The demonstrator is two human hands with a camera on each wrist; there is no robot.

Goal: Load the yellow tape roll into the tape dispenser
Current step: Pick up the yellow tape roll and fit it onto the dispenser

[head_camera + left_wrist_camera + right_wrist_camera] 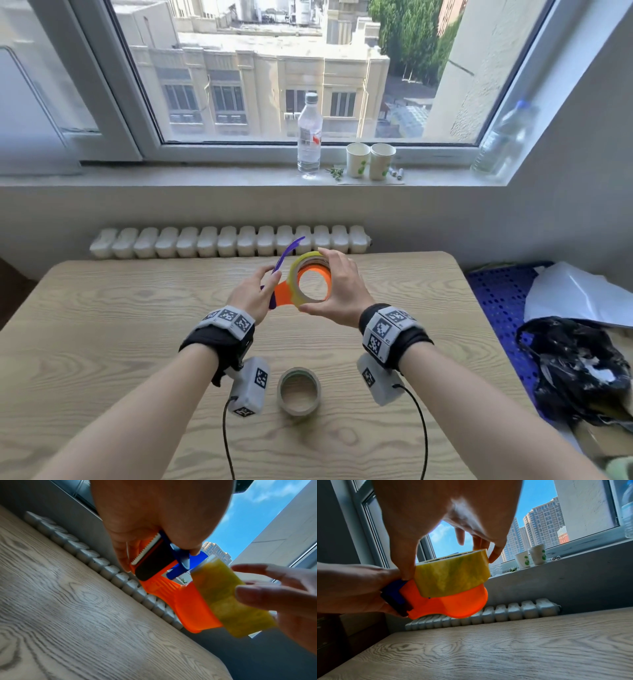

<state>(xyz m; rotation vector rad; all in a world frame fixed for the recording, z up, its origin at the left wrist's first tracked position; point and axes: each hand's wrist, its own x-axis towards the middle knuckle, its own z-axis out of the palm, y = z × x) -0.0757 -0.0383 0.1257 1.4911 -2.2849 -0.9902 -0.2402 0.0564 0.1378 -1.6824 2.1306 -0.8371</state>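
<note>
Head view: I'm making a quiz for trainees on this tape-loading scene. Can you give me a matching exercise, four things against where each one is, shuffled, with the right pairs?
Things:
1. yellow tape roll
2. tape dispenser
3. grey tape roll
4. paper cups

Places:
A. on the windowsill beside the water bottle
B. lying flat on the table, between the forearms
C. gripped by the left hand at its blade end
D. held by the right hand, partly pushed onto the orange hub

Pairs: 1-D, 2-C, 3-B, 4-A
</note>
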